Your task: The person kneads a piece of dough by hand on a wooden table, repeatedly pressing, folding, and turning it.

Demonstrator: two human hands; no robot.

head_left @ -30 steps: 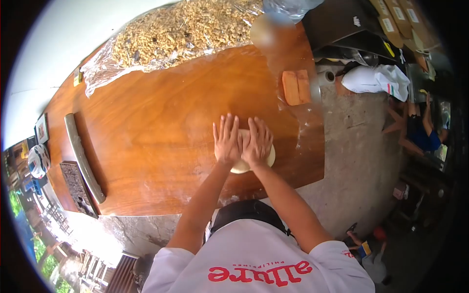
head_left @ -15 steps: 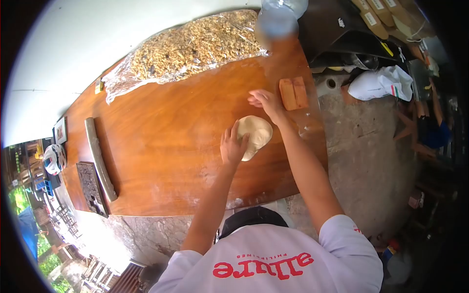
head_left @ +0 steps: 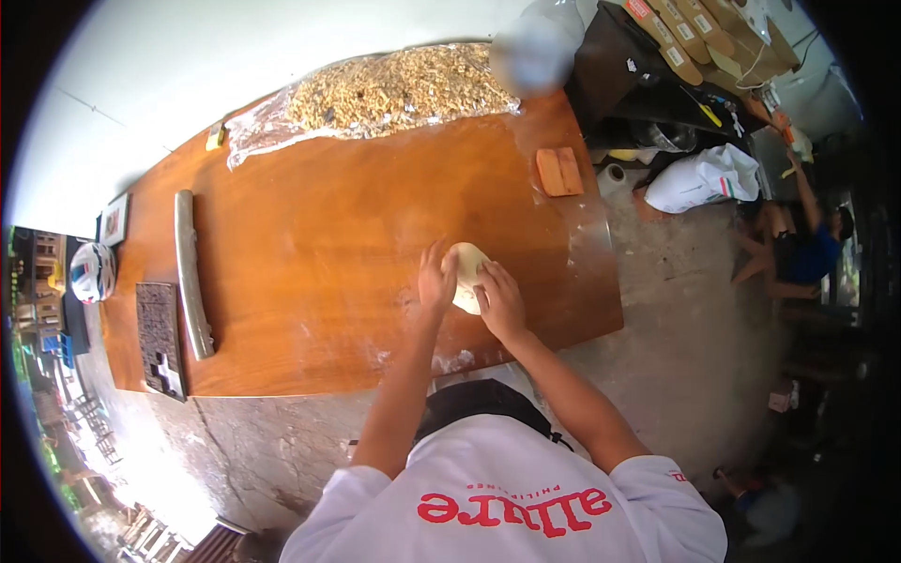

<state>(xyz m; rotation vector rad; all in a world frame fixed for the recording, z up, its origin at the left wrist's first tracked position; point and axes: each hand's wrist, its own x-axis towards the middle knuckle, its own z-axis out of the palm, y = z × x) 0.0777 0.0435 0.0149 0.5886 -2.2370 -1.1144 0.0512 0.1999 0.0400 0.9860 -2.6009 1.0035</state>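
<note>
A pale, smooth ball of dough (head_left: 467,293) rests on the brown wooden table between my two hands. Against its left side is my left hand (head_left: 435,280), fingers pointing away from me and thumb side on the dough. My right hand (head_left: 503,302) grips the dough from the right, its fingers curled over the top edge and partly covering it.
A clear plastic bag of brown crumbly pieces (head_left: 394,92) lies along the far edge, beside a blurred clear container (head_left: 540,52). An orange-brown block (head_left: 559,172) is at right. A long grey roller (head_left: 193,272) and a dark board (head_left: 161,333) lie left. Another person (head_left: 815,246) is far right.
My right hand has come back from beyond the dough and now touches it. The dough sits slightly nearer me, more covered by my hands. The camera view has shifted.
</note>
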